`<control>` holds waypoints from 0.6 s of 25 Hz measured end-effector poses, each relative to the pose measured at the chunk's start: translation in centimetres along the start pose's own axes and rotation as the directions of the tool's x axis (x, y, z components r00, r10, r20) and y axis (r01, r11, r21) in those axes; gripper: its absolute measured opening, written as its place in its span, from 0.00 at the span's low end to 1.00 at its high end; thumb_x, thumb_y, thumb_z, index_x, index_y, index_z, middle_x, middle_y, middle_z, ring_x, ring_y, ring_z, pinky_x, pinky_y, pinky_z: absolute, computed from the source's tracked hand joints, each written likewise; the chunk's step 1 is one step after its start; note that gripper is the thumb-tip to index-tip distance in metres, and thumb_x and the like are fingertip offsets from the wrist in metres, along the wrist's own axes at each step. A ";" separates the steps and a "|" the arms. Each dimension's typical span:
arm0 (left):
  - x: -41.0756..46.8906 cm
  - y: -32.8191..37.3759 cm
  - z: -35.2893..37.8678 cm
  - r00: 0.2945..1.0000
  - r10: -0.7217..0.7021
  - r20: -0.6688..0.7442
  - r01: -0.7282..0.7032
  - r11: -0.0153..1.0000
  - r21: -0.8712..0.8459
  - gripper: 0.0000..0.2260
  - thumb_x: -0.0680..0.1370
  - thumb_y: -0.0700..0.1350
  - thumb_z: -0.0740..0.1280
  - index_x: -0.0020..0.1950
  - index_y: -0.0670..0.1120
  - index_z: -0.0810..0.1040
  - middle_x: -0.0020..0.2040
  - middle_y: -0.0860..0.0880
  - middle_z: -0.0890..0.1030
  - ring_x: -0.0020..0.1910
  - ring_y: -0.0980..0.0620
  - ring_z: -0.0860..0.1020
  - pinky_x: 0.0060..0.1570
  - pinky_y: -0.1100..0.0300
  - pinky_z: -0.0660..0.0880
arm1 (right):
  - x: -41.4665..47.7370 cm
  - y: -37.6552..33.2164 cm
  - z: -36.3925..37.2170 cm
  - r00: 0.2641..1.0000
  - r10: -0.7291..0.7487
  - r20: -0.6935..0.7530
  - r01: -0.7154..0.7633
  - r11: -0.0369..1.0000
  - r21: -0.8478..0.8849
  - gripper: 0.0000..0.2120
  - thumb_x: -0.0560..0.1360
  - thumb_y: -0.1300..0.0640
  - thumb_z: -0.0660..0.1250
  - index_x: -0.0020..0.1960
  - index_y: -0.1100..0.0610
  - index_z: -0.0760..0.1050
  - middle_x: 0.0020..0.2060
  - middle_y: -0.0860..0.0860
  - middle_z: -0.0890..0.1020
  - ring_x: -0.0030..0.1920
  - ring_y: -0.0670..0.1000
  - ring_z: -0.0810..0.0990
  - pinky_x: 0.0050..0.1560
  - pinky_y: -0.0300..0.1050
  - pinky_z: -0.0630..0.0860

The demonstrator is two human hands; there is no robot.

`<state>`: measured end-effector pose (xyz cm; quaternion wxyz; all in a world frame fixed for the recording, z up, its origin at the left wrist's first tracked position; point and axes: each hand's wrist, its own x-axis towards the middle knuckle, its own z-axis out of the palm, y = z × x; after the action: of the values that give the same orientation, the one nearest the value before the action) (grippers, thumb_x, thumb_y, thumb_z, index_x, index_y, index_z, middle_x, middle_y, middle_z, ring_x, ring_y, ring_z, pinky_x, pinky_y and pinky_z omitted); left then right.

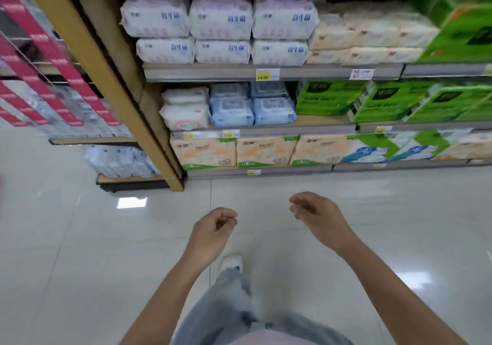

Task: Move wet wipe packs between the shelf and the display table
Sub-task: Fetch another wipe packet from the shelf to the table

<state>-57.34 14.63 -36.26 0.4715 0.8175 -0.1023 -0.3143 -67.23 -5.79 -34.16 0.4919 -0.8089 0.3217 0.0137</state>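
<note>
Blue wet wipe packs [253, 110] are stacked on the middle shelf [266, 128] of a store rack, with pink-and-white packs [185, 110] to their left. My left hand [213, 232] and my right hand [314, 211] hang over the floor in front of the rack, well below and short of the packs. Both hands have loosely curled fingers and hold nothing. No display table is in view.
White tissue bundles [221, 27] fill the upper shelf, green boxes [386, 99] sit at the right, and orange tissue packs [234, 152] line the bottom shelf. A tan upright post [111, 86] ends the rack at the left, beside another rack of red-striped goods [53, 78]. Glossy tiled floor [106, 251] lies underfoot.
</note>
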 end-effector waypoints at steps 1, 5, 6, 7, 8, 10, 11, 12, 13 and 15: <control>2.7 2.4 -0.5 0.999 0.039 0.029 -0.040 0.999 0.025 0.10 0.77 0.41 0.64 0.45 0.56 0.77 0.45 0.55 0.82 0.47 0.58 0.79 0.43 0.73 0.71 | 1.3 -0.4 -0.8 0.999 0.021 -0.025 -0.021 1.000 0.019 0.07 0.76 0.62 0.64 0.48 0.51 0.77 0.45 0.54 0.84 0.46 0.53 0.82 0.51 0.46 0.77; 12.1 12.6 -1.1 0.975 0.193 0.113 -0.203 0.976 0.084 0.08 0.77 0.42 0.64 0.45 0.57 0.77 0.48 0.50 0.83 0.49 0.54 0.79 0.47 0.63 0.72 | 6.0 -1.1 -4.4 0.986 0.105 -0.130 -0.087 0.987 0.135 0.09 0.75 0.63 0.65 0.45 0.49 0.76 0.43 0.56 0.84 0.45 0.55 0.82 0.49 0.48 0.77; 14.0 15.1 -0.7 0.965 0.226 0.130 -0.237 0.968 0.077 0.08 0.77 0.43 0.64 0.46 0.56 0.77 0.48 0.48 0.82 0.50 0.53 0.79 0.49 0.61 0.73 | 7.0 -1.0 -5.5 0.982 0.121 -0.146 -0.096 0.981 0.170 0.10 0.75 0.64 0.65 0.44 0.49 0.77 0.42 0.55 0.84 0.45 0.55 0.82 0.49 0.47 0.77; 15.6 17.2 -0.2 0.956 0.255 0.143 -0.267 0.961 0.071 0.07 0.78 0.43 0.64 0.46 0.56 0.77 0.49 0.47 0.82 0.50 0.52 0.79 0.52 0.58 0.73 | 8.1 -1.0 -6.6 0.979 0.130 -0.156 -0.096 0.973 0.208 0.11 0.75 0.65 0.65 0.44 0.49 0.77 0.42 0.54 0.84 0.44 0.54 0.82 0.47 0.44 0.77; 17.5 19.3 0.5 0.947 0.280 0.154 -0.292 0.955 0.059 0.08 0.78 0.42 0.64 0.45 0.56 0.77 0.49 0.46 0.82 0.51 0.51 0.79 0.53 0.56 0.74 | 9.6 -0.9 -7.9 0.977 0.133 -0.166 -0.091 0.967 0.239 0.11 0.75 0.65 0.64 0.45 0.50 0.78 0.41 0.53 0.84 0.43 0.52 0.82 0.45 0.39 0.77; 20.6 22.6 2.3 0.939 0.306 0.159 -0.315 0.948 0.034 0.10 0.78 0.41 0.64 0.45 0.56 0.77 0.49 0.46 0.82 0.52 0.49 0.79 0.55 0.54 0.75 | 12.4 -0.6 -10.7 0.972 0.130 -0.196 -0.077 0.964 0.255 0.11 0.75 0.67 0.63 0.46 0.52 0.79 0.40 0.51 0.84 0.41 0.50 0.82 0.41 0.34 0.75; 21.9 24.0 3.4 0.936 0.315 0.156 -0.322 0.946 0.021 0.10 0.78 0.40 0.64 0.44 0.56 0.77 0.49 0.46 0.82 0.52 0.49 0.79 0.55 0.54 0.75 | 14.1 -0.5 -12.4 0.971 0.119 -0.209 -0.061 0.962 0.264 0.12 0.75 0.67 0.63 0.44 0.52 0.79 0.39 0.51 0.84 0.42 0.53 0.82 0.42 0.37 0.75; 23.1 25.4 4.5 0.935 0.322 0.152 -0.327 0.945 0.009 0.10 0.78 0.40 0.64 0.45 0.56 0.77 0.49 0.46 0.82 0.52 0.48 0.79 0.54 0.55 0.75 | 15.7 -0.8 -14.2 0.971 0.097 -0.217 -0.035 0.962 0.270 0.13 0.75 0.67 0.63 0.43 0.50 0.79 0.39 0.52 0.84 0.43 0.55 0.82 0.44 0.41 0.75; 24.2 26.9 5.9 0.933 0.330 0.146 -0.333 0.943 -0.008 0.10 0.78 0.40 0.64 0.45 0.56 0.77 0.49 0.46 0.82 0.51 0.48 0.79 0.54 0.56 0.75 | 17.6 -1.3 -16.5 0.973 0.062 -0.223 0.002 0.962 0.273 0.13 0.74 0.67 0.64 0.43 0.49 0.78 0.39 0.53 0.84 0.44 0.57 0.82 0.46 0.46 0.76; 25.8 29.7 8.3 0.927 0.348 0.139 -0.348 0.937 -0.024 0.10 0.78 0.39 0.63 0.47 0.54 0.78 0.47 0.49 0.82 0.51 0.48 0.79 0.53 0.59 0.74 | 20.8 -2.5 -20.9 0.970 -0.013 -0.244 0.073 0.968 0.238 0.14 0.75 0.66 0.64 0.43 0.47 0.78 0.40 0.53 0.84 0.45 0.58 0.81 0.49 0.53 0.76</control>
<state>-38.38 -19.05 -25.15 0.5108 0.7624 -0.2790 -0.2828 -55.54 -32.34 -28.48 0.5457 -0.7445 0.3602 -0.1351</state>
